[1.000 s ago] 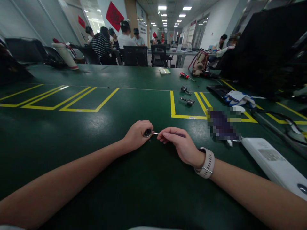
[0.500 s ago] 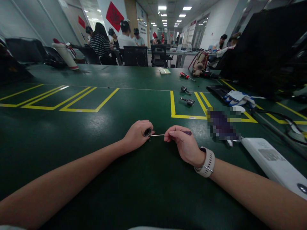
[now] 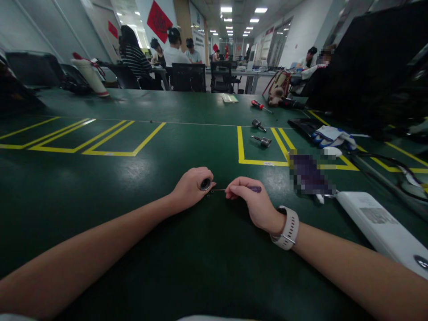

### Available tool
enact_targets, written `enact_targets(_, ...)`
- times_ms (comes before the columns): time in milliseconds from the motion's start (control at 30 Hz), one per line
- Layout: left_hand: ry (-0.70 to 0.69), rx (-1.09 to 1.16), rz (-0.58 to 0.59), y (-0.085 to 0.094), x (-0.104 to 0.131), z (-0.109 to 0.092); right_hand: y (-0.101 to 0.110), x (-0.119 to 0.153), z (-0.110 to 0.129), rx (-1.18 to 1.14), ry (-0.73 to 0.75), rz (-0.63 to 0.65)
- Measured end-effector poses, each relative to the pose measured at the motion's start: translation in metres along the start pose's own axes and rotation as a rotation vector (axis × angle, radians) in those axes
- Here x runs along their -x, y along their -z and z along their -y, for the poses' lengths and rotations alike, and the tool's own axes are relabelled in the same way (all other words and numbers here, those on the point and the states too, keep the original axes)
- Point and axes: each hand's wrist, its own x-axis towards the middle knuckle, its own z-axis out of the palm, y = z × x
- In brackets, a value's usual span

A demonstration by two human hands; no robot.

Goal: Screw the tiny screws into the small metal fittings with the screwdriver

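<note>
Hollow metal cylinder (image 3: 205,184) sits in the person's left hand (image 3: 190,191), near the middle of the green table (image 3: 160,263), its round mouth facing the wearer. The left fingers are curled closed around it. The right hand (image 3: 251,196) grips a purple-handled screwdriver (image 3: 255,189), fingertips pinched toward the front of the handle, with the thin shaft running left toward the left fingertips. Whether the tip touches the cylinder cannot be told. Two small dark rings (image 3: 208,196) lie on the table just beside the left hand, on its near right side.

To work well here, I would brace the left hand on the tabletop so that the cylinder cannot roll, keep the shaft level and in line, and use light fingertip pressure, since a slip would likely run toward the left fingers. The rings look easy to knock away, so small wrist movements seem wise.
</note>
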Motion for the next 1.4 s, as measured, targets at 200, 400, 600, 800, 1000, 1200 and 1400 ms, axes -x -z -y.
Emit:
enact_targets(200,0.001,-0.006,0.009,0.000,0.000,0.000,0.001,0.004,0.005,0.018,0.173,0.031)
enact_targets(400,0.001,-0.014,-0.018,0.000,0.000,-0.001,-0.007,0.010,0.017,0.335,0.413,0.093)
enact_targets(600,0.006,0.019,-0.047,0.000,0.000,-0.001,-0.012,0.012,0.014,0.409,0.464,0.087)
enact_targets(800,0.000,0.038,-0.055,0.000,0.000,-0.002,-0.012,0.010,0.011,0.371,0.412,0.115)
enact_targets(1000,-0.021,0.047,-0.065,0.000,0.000,0.000,-0.009,0.008,0.011,0.290,0.350,0.158)
enact_targets(1200,-0.020,0.027,-0.051,0.000,0.000,-0.001,-0.007,0.009,0.015,0.238,0.317,0.240)
enact_targets(1400,-0.035,0.027,-0.049,0.000,0.000,-0.002,-0.005,0.009,0.014,0.205,0.286,0.181)
